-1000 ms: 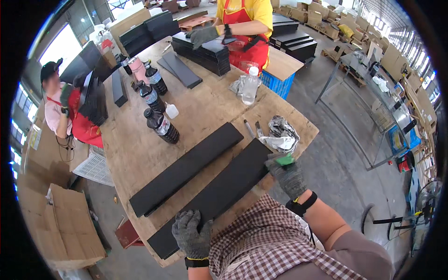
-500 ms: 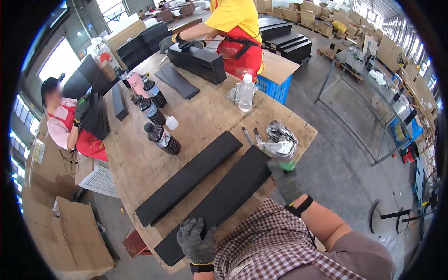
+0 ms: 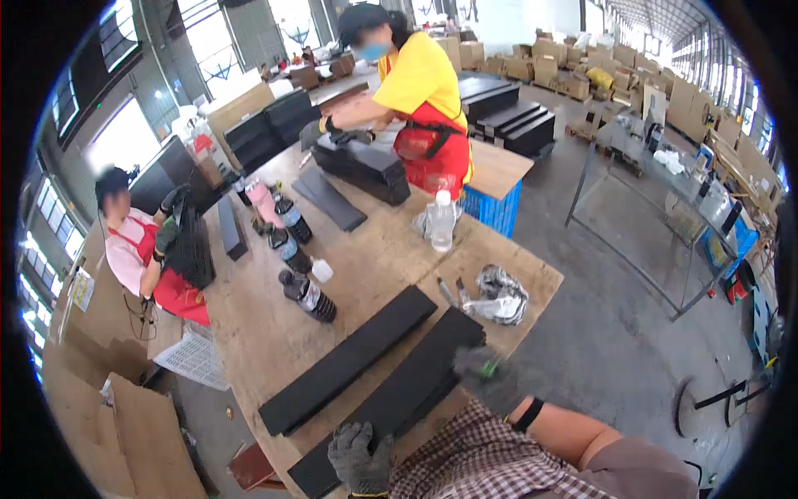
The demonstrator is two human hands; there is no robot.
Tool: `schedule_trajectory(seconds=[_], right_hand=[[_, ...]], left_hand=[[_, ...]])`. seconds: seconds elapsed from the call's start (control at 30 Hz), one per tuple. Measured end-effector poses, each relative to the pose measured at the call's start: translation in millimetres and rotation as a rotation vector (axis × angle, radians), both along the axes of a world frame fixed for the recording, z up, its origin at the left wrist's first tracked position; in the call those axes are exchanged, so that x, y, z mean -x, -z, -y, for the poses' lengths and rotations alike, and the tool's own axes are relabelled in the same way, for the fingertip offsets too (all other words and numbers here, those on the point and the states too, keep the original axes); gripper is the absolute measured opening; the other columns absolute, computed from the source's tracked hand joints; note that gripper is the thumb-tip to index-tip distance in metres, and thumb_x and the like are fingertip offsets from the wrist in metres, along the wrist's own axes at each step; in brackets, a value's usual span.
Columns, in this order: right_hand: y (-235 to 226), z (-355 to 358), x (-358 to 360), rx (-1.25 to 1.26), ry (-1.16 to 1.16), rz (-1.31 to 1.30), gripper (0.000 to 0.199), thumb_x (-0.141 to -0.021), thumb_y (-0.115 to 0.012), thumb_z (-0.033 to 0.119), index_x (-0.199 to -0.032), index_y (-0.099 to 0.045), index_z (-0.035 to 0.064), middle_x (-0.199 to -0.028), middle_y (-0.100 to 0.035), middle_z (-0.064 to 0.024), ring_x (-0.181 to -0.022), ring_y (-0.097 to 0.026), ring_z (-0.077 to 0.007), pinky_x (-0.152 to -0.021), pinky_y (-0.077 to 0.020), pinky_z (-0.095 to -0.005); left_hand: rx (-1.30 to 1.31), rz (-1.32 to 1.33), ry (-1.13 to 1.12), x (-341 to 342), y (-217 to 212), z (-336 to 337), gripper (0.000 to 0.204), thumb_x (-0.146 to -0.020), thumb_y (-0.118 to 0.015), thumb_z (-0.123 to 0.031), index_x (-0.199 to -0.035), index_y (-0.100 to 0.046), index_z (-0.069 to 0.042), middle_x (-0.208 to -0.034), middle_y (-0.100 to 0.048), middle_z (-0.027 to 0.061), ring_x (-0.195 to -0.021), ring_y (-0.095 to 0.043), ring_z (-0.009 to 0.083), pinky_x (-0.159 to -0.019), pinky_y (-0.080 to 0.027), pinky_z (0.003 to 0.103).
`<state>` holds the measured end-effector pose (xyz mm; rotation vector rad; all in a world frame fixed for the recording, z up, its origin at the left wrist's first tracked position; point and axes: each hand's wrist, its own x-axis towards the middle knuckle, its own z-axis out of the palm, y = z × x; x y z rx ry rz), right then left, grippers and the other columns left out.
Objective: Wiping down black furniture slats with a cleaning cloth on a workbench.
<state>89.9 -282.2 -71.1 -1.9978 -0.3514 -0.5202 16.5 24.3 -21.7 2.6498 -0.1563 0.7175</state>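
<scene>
Two stacks of long black boards lie aslant on the wooden table in front of me. My left hand [image 3: 362,459], in a grey glove, rests on the lower end of the near stack [image 3: 416,382], its fingers laid out on the top face. At that stack's upper right end is my right hand [image 3: 489,376], also gloved and smeared by motion. It is closed around something small and green, whose kind the blur hides. The far stack [image 3: 349,362] lies parallel, with no hand touching it.
Dark-liquid bottles [image 3: 309,297], a clear bottle [image 3: 442,223], a crumpled silvery wad [image 3: 501,295] and pen-like tools [image 3: 455,293] stand or lie on the table [image 3: 391,258]. A person in yellow [image 3: 424,75] handles black boards opposite; another person [image 3: 137,241] holds boards at left.
The view has tilted up, so the table sits lower in the picture. My right hand has shifted slightly inward against the near stack's end. My left hand stays on the boards.
</scene>
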Motion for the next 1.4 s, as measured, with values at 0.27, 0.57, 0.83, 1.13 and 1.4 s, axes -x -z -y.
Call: schedule_trajectory(seconds=[0.27,0.57,0.83,1.13,1.4], right_hand=[[-35,-36,27,-0.254,-0.223,-0.212,0.038,-0.084,-0.079,0.020,-0.122,-0.075,0.0172,-0.122,-0.073,-0.0031,-0.109,-0.066,-0.0263,-0.096,-0.0507,-0.0427],[-58,-23,26,0.317,-0.144,0.137,0.021,-0.084,-0.080,0.011,-0.105,-0.079,0.0132,-0.111,-0.075,-0.0057,-0.097,-0.067,-0.0295,-0.089,-0.0526,-0.0422],[-62,-48,29,0.299,-0.259,0.155,0.027,-0.083,-0.082,0.006,-0.109,-0.076,0.0100,-0.113,-0.075,-0.0064,-0.097,-0.067,-0.0304,-0.088,-0.0525,-0.0408],[-59,-40,34,-0.039,-0.231,-0.073,0.029,-0.090,-0.075,-0.007,-0.117,-0.070,0.0003,-0.123,-0.073,-0.0121,-0.112,-0.068,-0.0193,-0.099,-0.0548,-0.0332],[-51,-43,29,0.038,-0.312,-0.034,0.029,-0.092,-0.074,-0.004,-0.121,-0.071,-0.0006,-0.126,-0.072,-0.0123,-0.116,-0.067,-0.0219,-0.101,-0.0537,-0.0356]], left_hand=[[0.048,-0.004,0.153,-2,-16,-10,0.041,-0.076,-0.087,-0.029,-0.109,-0.077,-0.008,-0.112,-0.072,0.0145,-0.110,-0.066,0.0367,-0.100,-0.049,0.050],[-0.458,-0.538,0.080,-3,-122,-33,0.036,-0.091,-0.069,-0.044,-0.076,-0.077,-0.013,-0.084,-0.073,0.0118,-0.078,-0.069,0.0318,-0.069,-0.053,0.044],[-0.506,-0.176,0.417,45,-164,-52,0.021,-0.078,-0.064,-0.030,-0.079,-0.074,-0.012,-0.076,-0.071,0.0130,-0.074,-0.068,0.0310,-0.063,-0.049,0.049],[-0.440,-0.405,0.967,86,-211,-21,0.024,-0.078,-0.066,-0.033,-0.080,-0.075,-0.011,-0.079,-0.071,0.0141,-0.077,-0.069,0.0319,-0.065,-0.050,0.048],[-0.351,-0.536,1.039,102,-198,-14,0.027,-0.077,-0.068,-0.035,-0.082,-0.075,-0.010,-0.082,-0.072,0.0150,-0.079,-0.070,0.0327,-0.068,-0.052,0.048]])
